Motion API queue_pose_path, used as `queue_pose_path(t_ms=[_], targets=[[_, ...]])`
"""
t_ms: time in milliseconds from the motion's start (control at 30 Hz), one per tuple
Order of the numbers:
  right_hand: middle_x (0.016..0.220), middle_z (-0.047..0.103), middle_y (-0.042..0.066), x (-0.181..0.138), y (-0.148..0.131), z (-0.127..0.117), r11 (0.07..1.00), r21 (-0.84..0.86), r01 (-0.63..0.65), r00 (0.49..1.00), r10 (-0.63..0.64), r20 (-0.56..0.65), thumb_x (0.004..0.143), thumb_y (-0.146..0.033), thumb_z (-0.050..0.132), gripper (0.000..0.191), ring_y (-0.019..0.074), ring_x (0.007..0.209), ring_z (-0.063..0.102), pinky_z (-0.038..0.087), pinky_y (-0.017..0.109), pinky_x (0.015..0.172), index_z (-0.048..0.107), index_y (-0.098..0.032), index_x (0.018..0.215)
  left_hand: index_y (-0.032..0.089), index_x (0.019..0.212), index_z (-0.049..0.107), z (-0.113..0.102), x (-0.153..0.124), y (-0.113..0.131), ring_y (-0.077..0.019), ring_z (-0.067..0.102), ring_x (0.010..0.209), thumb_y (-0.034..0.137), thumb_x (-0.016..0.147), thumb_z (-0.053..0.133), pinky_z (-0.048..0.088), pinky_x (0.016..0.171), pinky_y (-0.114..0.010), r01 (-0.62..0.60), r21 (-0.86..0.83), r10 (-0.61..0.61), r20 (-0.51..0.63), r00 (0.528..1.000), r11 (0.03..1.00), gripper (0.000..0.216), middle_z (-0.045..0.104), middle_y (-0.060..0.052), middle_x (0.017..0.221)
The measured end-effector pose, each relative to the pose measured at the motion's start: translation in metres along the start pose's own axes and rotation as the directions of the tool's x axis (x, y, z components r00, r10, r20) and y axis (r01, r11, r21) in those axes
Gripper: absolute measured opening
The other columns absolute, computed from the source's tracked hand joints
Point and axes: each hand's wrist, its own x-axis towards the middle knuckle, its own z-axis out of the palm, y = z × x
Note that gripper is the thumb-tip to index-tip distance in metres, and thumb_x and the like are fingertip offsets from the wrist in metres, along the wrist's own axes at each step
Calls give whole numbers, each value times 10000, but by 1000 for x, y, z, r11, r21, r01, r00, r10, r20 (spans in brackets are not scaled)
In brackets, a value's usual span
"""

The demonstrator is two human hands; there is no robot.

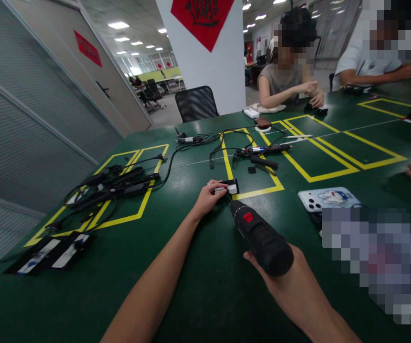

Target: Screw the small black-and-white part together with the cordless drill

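The left hand [208, 197] rests on the green table [205, 290], its fingers drawn narrow and holding a small black-and-white piece [231, 189]. The piece lies on the table at the left fingertips, extending to the right beyond them; its left end is partly covered by the fingers. It presents a pale, block-like body against a flat black backing, which shows along the far side and right end. Finer markings are too small to read. The right hand [297, 281] is wrapped around a black power drill [259, 238], the thumb standing out to the left; the grip itself is largely hidden by the tool's body. The drill carries a red switch on top and points away from the right fingers, its nose just beside the left fingertips, at the near side of the piece. Contact between bit and piece cannot be confirmed. Beyond the left fingers and to the right lie a small black block [251, 169] and a dark bar [264, 163]. A phone [329, 197] lies well right of the left fingers.
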Motion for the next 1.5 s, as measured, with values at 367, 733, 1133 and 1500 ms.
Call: queue_pose_path(t_ms=[367,733,1133,1500], targets=[[732,687,-14,0,1,0,1000,-18,-12,1000,13,4,842,-319,609,259,170,615,656,479,258,530,634,-238,1086,215,1025,723,0,0,0,-246,544,1180,324,832,624,393,1021,-375,12,-17,-12,-11,1000,1000,243,640,-78,1073],[696,667,-16,1,0,0,999,-35,-12,1000,12,4,843,-350,609,236,167,572,634,459,257,497,637,-230,1045,219,1033,720,0,0,0,-246,539,1191,323,838,622,392,1018,-381,1,-16,-2,-7,1000,1000,242,640,-80,1076],[743,693,-12,0,1,1,1000,-6,-20,1000,20,6,835,-283,610,179,168,634,665,489,254,537,654,-231,1000,223,1043,715,0,-1,-2,-242,541,1191,325,839,620,390,1028,-379,7,-18,-7,-5,1000,1000,247,635,-81,1087],[694,684,-4,1,-4,-1,1000,-21,-4,1000,4,0,826,-252,603,254,181,586,653,477,262,494,653,-217,1072,222,1036,717,0,-1,1,-249,535,1204,334,839,616,385,1040,-393,18,-15,-17,3,1000,1000,248,638,-78,1077]])
